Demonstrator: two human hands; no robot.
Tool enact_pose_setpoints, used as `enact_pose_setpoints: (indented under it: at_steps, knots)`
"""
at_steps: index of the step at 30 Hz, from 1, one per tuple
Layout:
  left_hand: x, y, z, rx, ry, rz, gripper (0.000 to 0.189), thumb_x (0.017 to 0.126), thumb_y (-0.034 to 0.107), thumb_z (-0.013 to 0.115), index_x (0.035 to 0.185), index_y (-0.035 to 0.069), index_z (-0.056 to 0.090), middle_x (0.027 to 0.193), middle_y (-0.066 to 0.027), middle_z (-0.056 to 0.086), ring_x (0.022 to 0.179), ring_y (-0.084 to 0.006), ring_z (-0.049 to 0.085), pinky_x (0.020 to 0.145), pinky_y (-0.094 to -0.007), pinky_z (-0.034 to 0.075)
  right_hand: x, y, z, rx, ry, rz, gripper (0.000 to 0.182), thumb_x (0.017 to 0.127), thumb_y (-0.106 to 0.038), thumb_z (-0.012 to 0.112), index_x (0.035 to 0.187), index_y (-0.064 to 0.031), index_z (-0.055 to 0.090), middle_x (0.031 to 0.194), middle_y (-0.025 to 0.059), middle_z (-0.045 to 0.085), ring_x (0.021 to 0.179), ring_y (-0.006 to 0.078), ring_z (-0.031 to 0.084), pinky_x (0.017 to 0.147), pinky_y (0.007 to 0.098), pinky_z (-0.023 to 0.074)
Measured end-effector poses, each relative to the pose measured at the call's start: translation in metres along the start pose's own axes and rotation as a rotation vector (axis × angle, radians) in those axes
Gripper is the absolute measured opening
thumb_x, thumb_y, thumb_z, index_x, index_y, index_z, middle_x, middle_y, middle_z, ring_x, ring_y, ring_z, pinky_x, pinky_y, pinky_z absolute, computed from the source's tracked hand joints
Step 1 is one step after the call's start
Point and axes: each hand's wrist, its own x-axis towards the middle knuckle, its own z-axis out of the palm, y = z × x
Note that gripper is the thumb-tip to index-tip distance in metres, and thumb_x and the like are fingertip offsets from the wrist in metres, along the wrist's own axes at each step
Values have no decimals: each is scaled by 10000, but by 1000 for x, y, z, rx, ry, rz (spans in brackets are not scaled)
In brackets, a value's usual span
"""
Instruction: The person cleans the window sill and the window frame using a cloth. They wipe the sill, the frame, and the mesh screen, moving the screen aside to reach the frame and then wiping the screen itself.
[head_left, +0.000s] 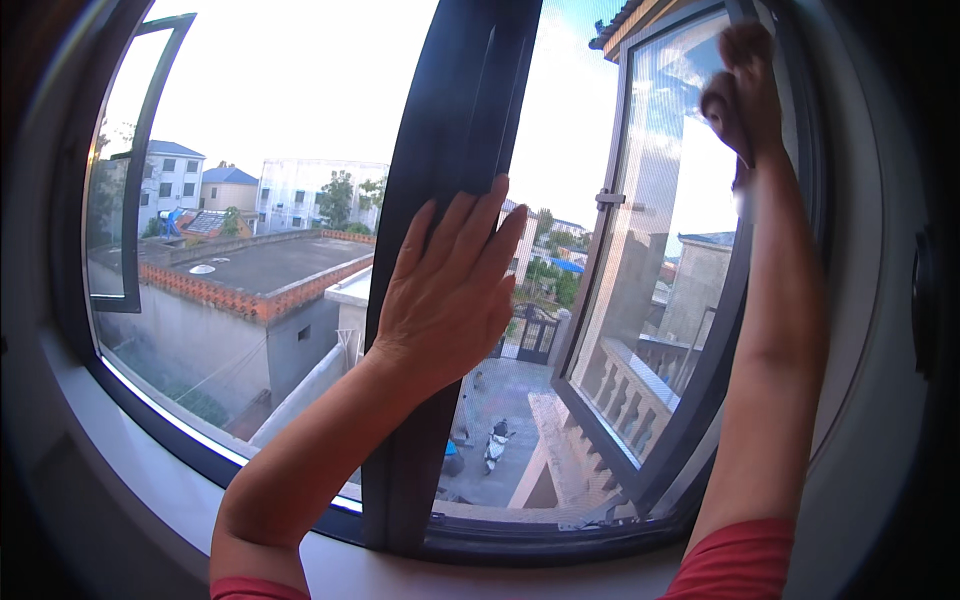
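Note:
My left hand lies against the dark window mullion, fingers spread and pointing up, with nothing in its grip. At the upper right, my right hand is raised beside the right side of the dark window frame. It is blurred and closed around what looks like a dark brown cloth. Fine mesh of an insect screen covers the right opening. Behind it, a glazed casement sash with a handle stands swung outward.
A pale sill runs below the window. On the left, another sash is swung outward. Outside are a flat-roofed building, a stone balustrade and a white scooter in the yard below. A dark fixture sits on the right wall.

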Motion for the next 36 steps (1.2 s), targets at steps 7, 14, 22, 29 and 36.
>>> enact_pose_setpoints:
  at_steps: [7,14,22,29,36]
  knots:
    - [-1,-2,-1,-46,8,10,483,872,92,500,1353,54,467,1506,-159,338,1382,-320,341,1146,-492,220,65,-196,-11,277,-117,259,336,970,-299,460,1225,-87,513,1127,181,620,1058,348,604,903,414,483]
    - [-2,0,5,-51,60,29,504,848,75,524,1349,49,475,1467,-143,386,1346,-300,382,1145,-475,231,65,-191,-2,404,-80,52,320,956,-216,466,1240,-76,511,1153,201,597,1051,384,600,900,437,480]
    - [0,-18,8,-132,240,89,440,884,136,552,1311,38,515,1362,-165,480,1279,-334,456,1074,-479,339,-11,-226,-48,812,-172,22,402,869,-16,483,1271,-10,499,1133,137,586,1126,245,570,970,329,433]
    - [-1,-8,6,-265,325,123,420,908,120,532,1303,-19,493,1314,-235,515,1224,-394,493,1036,-470,378,-52,-259,-70,2207,-486,275,370,897,-85,489,1261,-16,500,1172,68,546,1189,167,504,1004,301,406]
    - [0,1,-1,-350,358,155,482,864,123,562,1320,-8,477,1353,-199,486,1265,-383,457,1069,-494,338,-151,-283,-164,649,-397,-223,452,814,-101,596,1264,-82,571,1300,143,571,1120,314,610,929,407,509]
